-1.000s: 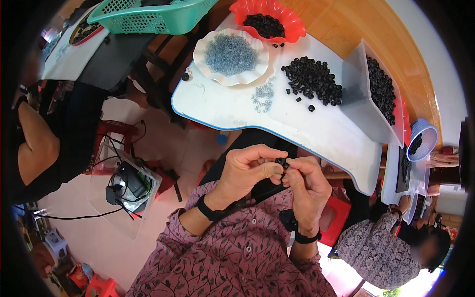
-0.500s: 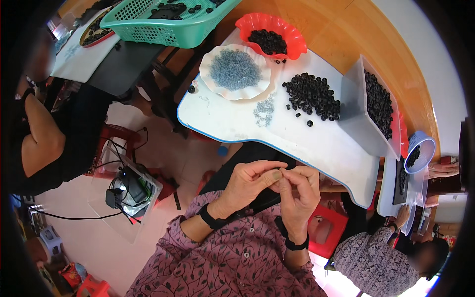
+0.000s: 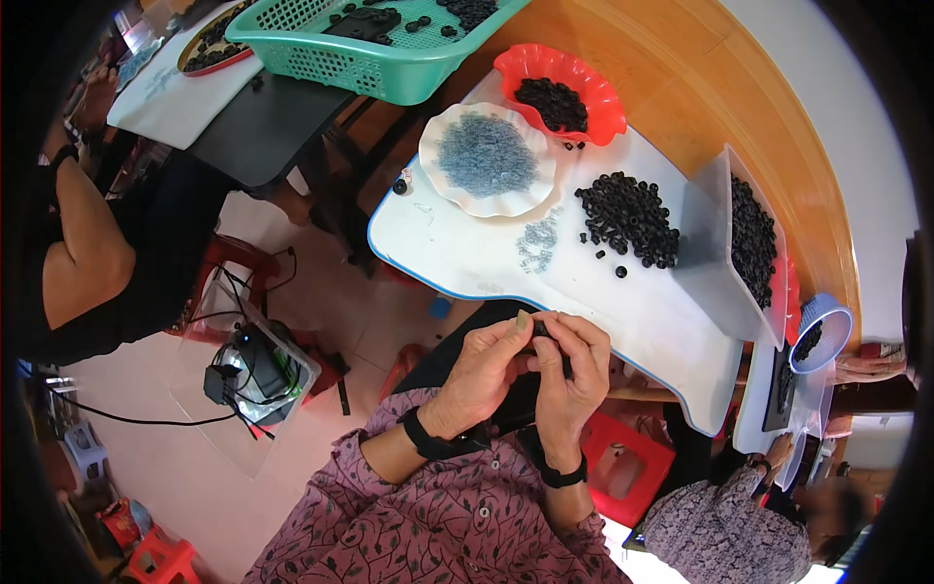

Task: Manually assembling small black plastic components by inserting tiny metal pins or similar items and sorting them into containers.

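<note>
My left hand (image 3: 477, 378) and my right hand (image 3: 572, 382) meet just off the near edge of the white table. Between their fingertips sits a small black part (image 3: 540, 332), mostly covered by the fingers. The left thumb presses against it while the right thumb and fingers curl round it. Beyond the hands, a pile of black ring-like parts (image 3: 628, 219) lies on the white tabletop (image 3: 467, 258). A few small clear pieces (image 3: 537, 243) are scattered beside a white wavy-rimmed plate (image 3: 438, 193) heaped with more of them.
A red scalloped bowl (image 3: 605, 117) holds black parts, as does the translucent bin (image 3: 705, 248) at right. Left of them stands a green basket (image 3: 341, 73). Co-workers sit at far left and lower right. A red stool (image 3: 623, 467) and cables (image 3: 248, 375) flank me.
The black part now shows between my fingertips; before, it was not visible. My left thumb has risen, and my right fingers have curled. The table appears slightly lower in view.
</note>
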The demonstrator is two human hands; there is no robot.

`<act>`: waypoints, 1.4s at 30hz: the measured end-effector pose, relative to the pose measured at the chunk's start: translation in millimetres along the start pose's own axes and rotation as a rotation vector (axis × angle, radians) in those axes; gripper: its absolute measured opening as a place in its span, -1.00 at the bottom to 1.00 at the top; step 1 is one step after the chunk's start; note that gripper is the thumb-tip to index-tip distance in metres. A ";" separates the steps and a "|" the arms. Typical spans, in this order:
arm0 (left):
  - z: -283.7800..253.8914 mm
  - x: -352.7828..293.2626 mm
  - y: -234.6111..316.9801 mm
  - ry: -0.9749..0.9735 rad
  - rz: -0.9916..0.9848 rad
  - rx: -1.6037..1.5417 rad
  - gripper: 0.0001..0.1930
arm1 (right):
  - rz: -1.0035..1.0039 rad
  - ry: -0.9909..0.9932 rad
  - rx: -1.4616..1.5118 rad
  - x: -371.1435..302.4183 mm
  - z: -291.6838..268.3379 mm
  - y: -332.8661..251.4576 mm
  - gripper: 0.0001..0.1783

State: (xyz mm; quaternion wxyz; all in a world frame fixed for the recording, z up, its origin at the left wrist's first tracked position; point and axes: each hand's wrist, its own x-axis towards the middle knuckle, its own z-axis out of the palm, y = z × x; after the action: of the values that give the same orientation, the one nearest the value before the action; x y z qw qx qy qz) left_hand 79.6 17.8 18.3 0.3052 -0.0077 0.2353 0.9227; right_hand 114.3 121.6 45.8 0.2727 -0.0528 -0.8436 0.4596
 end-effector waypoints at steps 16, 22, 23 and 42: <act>-8.3 9.0 8.7 0.091 0.013 -0.028 -0.59 | 0.114 -0.013 0.061 10.5 26.6 -2.0 -0.70; -15.9 9.6 11.6 0.178 -0.002 0.053 -0.64 | 0.191 -0.066 0.150 17.9 29.9 1.8 -0.81; -20.9 9.5 10.5 0.193 -0.016 0.085 -0.65 | 0.165 -0.088 0.121 21.7 29.0 3.2 -0.81; -38.8 15.0 4.2 0.250 -0.224 0.223 -0.77 | -0.458 0.011 -0.290 68.4 31.7 0.8 -0.67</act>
State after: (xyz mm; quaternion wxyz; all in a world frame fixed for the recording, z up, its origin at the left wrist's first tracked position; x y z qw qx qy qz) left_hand 60.0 6.2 -16.7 0.3735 -0.1146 0.3697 0.8430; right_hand 40.2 121.6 59.7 0.3635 0.0982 -0.8891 0.2603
